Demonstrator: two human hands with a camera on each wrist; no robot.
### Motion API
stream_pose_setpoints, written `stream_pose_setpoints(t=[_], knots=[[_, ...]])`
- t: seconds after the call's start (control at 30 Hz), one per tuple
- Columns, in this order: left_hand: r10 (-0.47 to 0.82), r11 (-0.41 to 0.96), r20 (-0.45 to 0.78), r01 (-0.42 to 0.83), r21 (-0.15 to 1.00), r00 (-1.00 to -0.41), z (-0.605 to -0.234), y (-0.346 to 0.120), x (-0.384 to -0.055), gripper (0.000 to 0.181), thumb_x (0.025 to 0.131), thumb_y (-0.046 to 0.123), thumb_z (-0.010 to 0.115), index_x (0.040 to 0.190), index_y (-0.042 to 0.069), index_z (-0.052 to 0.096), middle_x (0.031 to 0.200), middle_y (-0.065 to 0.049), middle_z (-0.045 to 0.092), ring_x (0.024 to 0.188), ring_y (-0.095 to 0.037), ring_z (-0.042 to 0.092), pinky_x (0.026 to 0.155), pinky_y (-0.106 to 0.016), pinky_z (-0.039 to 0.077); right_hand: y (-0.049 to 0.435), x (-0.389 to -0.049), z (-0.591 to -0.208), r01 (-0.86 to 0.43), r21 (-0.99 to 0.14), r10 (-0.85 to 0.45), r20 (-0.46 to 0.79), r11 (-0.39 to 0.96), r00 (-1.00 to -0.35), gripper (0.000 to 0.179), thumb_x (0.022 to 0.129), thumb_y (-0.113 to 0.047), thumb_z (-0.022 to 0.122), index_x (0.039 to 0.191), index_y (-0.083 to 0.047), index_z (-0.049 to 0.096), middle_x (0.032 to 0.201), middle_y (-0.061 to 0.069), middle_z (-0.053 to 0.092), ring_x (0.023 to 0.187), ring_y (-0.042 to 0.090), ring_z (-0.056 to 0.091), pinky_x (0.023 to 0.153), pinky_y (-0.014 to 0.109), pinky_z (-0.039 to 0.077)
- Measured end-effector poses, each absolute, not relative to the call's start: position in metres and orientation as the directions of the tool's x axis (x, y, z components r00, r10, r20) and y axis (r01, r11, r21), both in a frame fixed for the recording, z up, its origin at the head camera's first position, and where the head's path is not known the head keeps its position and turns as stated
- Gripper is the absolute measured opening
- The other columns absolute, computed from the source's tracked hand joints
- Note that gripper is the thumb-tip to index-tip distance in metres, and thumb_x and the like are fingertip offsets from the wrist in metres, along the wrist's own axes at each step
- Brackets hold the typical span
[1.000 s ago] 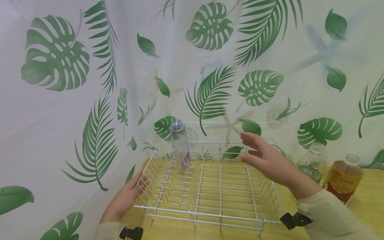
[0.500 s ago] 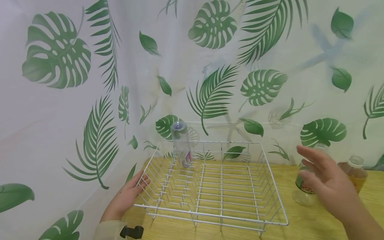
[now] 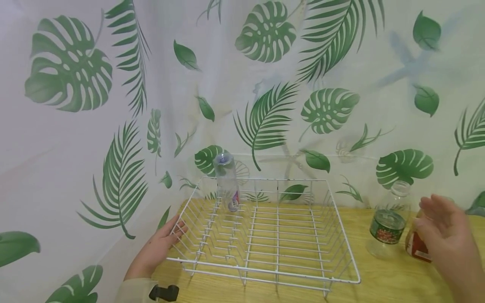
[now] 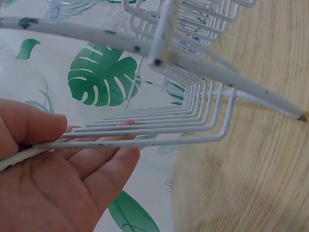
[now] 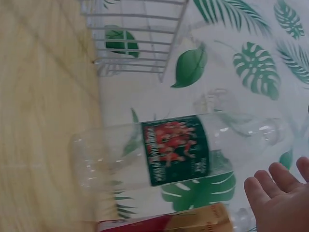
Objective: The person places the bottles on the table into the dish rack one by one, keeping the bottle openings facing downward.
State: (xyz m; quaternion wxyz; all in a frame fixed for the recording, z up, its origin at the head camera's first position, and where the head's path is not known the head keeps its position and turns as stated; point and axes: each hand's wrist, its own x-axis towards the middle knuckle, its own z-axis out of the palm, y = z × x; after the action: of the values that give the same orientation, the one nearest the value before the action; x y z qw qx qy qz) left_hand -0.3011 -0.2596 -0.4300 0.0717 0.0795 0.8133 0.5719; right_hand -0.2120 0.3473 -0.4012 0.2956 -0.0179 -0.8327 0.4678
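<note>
Left hand [image 3: 159, 245]: grips rack [image 3: 278, 240] at its left side
Right hand [image 3: 449, 237]: released, fingers loose, beside red-labelled bottle [image 3: 418, 248]
Rack: left of bottle, on wooden table [image 3: 373, 288]
Far side: leaf-print sheet [image 3: 341, 63]

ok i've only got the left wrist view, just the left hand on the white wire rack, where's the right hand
Observer: The right hand is out to the right of the white wire rack, as the head view shows.
Operator: what's it closest to
Observer: The bottle with the red-and-gold label; the hand hides part of it in the head view, so I can't tell if they touch.
Operator: anything between that one and the rack
Observer: Yes, a clear bottle with a dark green label stands upright there.
</note>
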Motion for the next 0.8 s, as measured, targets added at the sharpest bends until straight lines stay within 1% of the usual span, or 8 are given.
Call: stream_pose_setpoints(t=[0.17, 0.3, 0.43, 0.53, 0.63, 0.7, 0.77, 0.8], knots=[[0.216, 0.336, -0.022, 0.053, 0.94, -0.976, -0.429, -0.258, -0.301, 0.058, 0.102, 0.017, 0.039, 0.151, 0.012, 0.01, 0.147, -0.018, 0.031, 0.133, -0.032, 0.033, 0.107, -0.051, 0.026, 0.358, -0.225, -0.421, -0.208, -0.834, 0.235, 0.368, 0.511, -0.9, 0.077, 0.098, -0.027, 0.049, 0.149, -0.029, -0.008, 0.156, 0.006, 0.005, 0.139, 0.009, 0.01, 0.088, 0.001, 0.028], [0.213, 0.342, -0.03, 0.045, 0.939, -0.976, -0.427, -0.257, -0.299, 0.058, 0.102, 0.019, 0.039, 0.152, 0.013, 0.01, 0.147, -0.017, 0.032, 0.132, -0.032, 0.034, 0.107, -0.052, 0.025, 0.366, -0.235, -0.438, -0.135, -0.883, 0.161, 0.229, 0.449, -0.96, 0.08, 0.099, -0.032, 0.046, 0.146, -0.029, -0.019, 0.155, 0.015, -0.007, 0.141, 0.027, 0.001, 0.083, 0.005, 0.036], [0.216, 0.347, -0.039, 0.039, 0.937, -0.976, -0.426, -0.256, -0.298, 0.059, 0.101, 0.021, 0.041, 0.152, 0.013, 0.01, 0.148, -0.016, 0.031, 0.133, -0.032, 0.033, 0.108, -0.052, 0.023, 0.37, -0.242, -0.448, -0.034, -0.908, 0.126, 0.096, 0.418, -0.987, 0.083, 0.098, -0.039, 0.044, 0.145, -0.026, -0.024, 0.152, 0.026, -0.01, 0.136, 0.045, 0.002, 0.098, 0.039, 0.041], [0.218, 0.35, -0.047, 0.033, 0.936, -0.975, -0.427, -0.256, -0.298, 0.06, 0.101, 0.022, 0.041, 0.152, 0.013, 0.01, 0.148, -0.014, 0.031, 0.133, -0.032, 0.032, 0.108, -0.053, 0.023, 0.37, -0.246, -0.456, 0.008, -0.92, 0.121, 0.042, 0.392, -0.992, 0.087, 0.098, -0.041, 0.045, 0.144, -0.02, -0.026, 0.15, 0.03, -0.011, 0.133, 0.051, 0.001, 0.098, 0.064, 0.024], [0.221, 0.353, -0.045, 0.037, 0.935, -0.974, -0.429, -0.257, -0.299, 0.061, 0.101, 0.023, 0.042, 0.152, 0.014, 0.009, 0.148, -0.013, 0.031, 0.134, -0.031, 0.03, 0.108, -0.053, 0.023, 0.371, -0.25, -0.462, 0.021, -0.927, 0.11, 0.022, 0.374, -0.994, 0.091, 0.097, -0.041, 0.046, 0.144, -0.014, -0.027, 0.149, 0.032, -0.009, 0.133, 0.053, 0.002, 0.099, 0.064, 0.024], [0.217, 0.357, -0.043, 0.038, 0.933, -0.975, -0.429, -0.258, -0.3, 0.061, 0.101, 0.024, 0.042, 0.152, 0.014, 0.01, 0.148, -0.012, 0.032, 0.135, -0.03, 0.029, 0.108, -0.052, 0.023, 0.371, -0.253, -0.466, 0.017, -0.929, 0.104, 0.023, 0.369, -0.994, 0.091, 0.096, -0.04, 0.049, 0.146, -0.014, -0.023, 0.149, 0.033, -0.003, 0.132, 0.053, 0.008, 0.1, 0.057, 0.031], [0.214, 0.362, -0.041, 0.04, 0.931, -0.976, -0.429, -0.258, -0.3, 0.061, 0.101, 0.024, 0.043, 0.152, 0.014, 0.01, 0.148, -0.012, 0.032, 0.135, -0.03, 0.029, 0.108, -0.052, 0.023, 0.371, -0.256, -0.469, 0.01, -0.923, 0.097, 0.03, 0.385, -0.995, 0.09, 0.095, -0.04, 0.051, 0.148, -0.016, -0.018, 0.149, 0.033, 0.004, 0.131, 0.053, 0.014, 0.096, 0.039, 0.04], [0.217, 0.366, -0.042, 0.041, 0.93, -0.975, -0.428, -0.258, -0.3, 0.062, 0.101, 0.024, 0.043, 0.152, 0.014, 0.01, 0.148, -0.013, 0.032, 0.135, -0.03, 0.029, 0.108, -0.052, 0.023, 0.37, -0.257, -0.471, 0.003, -0.923, 0.09, 0.034, 0.385, -0.995, 0.089, 0.095, -0.039, 0.052, 0.149, -0.017, -0.016, 0.149, 0.033, 0.006, 0.131, 0.053, 0.016, 0.095, 0.039, 0.041]])
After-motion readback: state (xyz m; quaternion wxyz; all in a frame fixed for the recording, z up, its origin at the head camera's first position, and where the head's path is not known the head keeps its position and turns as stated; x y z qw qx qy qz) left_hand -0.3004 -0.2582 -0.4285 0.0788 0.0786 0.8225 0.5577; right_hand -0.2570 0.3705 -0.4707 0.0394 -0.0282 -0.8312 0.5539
